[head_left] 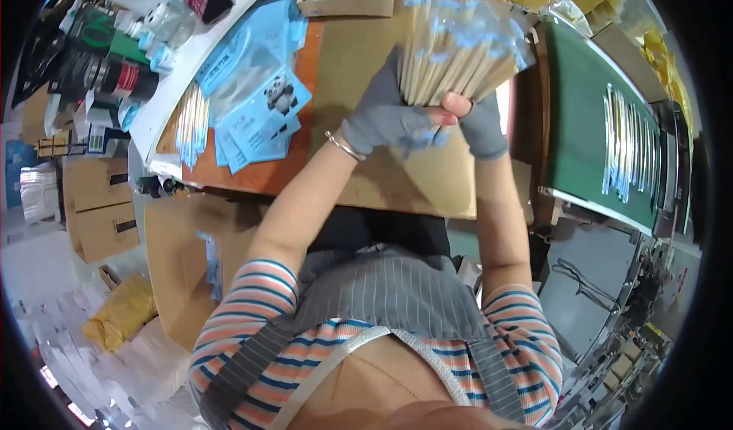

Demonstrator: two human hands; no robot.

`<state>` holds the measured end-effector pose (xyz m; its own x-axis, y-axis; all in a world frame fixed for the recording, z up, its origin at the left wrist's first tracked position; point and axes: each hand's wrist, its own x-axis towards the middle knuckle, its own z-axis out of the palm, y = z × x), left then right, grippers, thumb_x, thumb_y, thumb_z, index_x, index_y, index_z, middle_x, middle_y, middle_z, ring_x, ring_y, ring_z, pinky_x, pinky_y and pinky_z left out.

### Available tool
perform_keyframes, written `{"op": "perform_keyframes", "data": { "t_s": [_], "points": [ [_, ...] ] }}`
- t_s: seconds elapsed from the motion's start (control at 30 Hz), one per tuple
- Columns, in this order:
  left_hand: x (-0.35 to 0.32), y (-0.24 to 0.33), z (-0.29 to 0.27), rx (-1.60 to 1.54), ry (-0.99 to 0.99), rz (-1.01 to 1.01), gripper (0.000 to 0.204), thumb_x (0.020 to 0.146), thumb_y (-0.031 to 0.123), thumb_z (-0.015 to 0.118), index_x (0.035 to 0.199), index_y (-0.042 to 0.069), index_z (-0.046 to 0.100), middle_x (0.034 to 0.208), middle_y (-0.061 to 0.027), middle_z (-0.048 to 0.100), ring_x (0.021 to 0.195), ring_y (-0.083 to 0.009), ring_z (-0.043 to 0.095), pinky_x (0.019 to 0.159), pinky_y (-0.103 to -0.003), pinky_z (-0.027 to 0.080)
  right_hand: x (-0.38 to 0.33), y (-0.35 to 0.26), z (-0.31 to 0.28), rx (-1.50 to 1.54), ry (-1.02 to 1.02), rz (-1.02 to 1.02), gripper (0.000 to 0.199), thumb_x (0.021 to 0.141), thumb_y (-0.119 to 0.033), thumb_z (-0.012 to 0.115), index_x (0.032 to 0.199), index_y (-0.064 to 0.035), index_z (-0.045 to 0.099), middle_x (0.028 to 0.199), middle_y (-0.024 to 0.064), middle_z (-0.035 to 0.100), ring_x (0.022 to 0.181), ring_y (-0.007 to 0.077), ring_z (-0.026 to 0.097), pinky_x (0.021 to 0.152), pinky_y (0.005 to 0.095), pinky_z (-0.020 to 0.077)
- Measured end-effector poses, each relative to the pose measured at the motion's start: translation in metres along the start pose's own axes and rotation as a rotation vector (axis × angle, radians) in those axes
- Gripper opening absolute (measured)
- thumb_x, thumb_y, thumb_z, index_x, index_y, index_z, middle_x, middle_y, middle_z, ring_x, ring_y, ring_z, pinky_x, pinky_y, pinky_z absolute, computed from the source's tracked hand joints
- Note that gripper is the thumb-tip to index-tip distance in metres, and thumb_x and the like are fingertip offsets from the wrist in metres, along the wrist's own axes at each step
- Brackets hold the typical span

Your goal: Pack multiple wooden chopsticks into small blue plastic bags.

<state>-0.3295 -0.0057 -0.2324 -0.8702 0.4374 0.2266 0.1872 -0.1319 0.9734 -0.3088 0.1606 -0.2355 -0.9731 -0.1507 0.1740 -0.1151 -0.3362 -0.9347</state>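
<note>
A thick bundle of wrapped wooden sticks [450,59], pale tan in clear film with blue marks, stands upright between my hands above the table. My left hand [385,109], in a grey fingerless glove, is closed round the bundle's left side. On the other side my right hand [485,128], gloved the same way, grips the lower right of it. Both thumbs meet in front, near the bundle's lower end. Most of my fingers are hidden behind the sticks, and their exact kind is hard to tell.
Blue printed pouches [259,117] lie in a pile on the left, beside more wrapped sticks [193,124]. A small open carton [346,6] stands at the back. To the right, a green conveyor belt [576,124] carries a row of wrapped sticks [630,143]. An open cardboard box [179,266] sits below left.
</note>
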Motion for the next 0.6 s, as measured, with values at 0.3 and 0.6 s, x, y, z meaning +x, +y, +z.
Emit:
{"op": "perform_keyframes", "data": {
  "t_s": [0.3,0.6],
  "points": [
    [-0.069,0.014,0.003,0.359,-0.151,0.048,0.058,0.061,0.025,0.081,0.110,0.005,0.057,0.106,-0.0103,0.062,0.097,-0.0207,0.060,0.084,-0.034,0.048,-0.070,-0.037,0.074,-0.177,0.030,0.109,0.077,0.070,-0.013,0.076,0.136,-0.0053,0.037,0.117,0.0101,0.053,0.084,0.0141,0.057,0.055,0.0249,0.0466],
    [-0.197,-0.007,0.016,-0.690,-0.101,-0.405,0.042,0.076,0.026,0.072,0.107,0.002,0.058,0.099,-0.0066,0.062,0.092,-0.0178,0.059,0.082,-0.032,0.048,-0.101,0.018,0.089,0.281,-0.345,0.638,0.026,0.078,-0.020,0.064,0.091,0.0023,0.061,0.088,0.0145,0.062,0.081,0.0231,0.058,0.080,0.0347,0.0456]
  ]
}}
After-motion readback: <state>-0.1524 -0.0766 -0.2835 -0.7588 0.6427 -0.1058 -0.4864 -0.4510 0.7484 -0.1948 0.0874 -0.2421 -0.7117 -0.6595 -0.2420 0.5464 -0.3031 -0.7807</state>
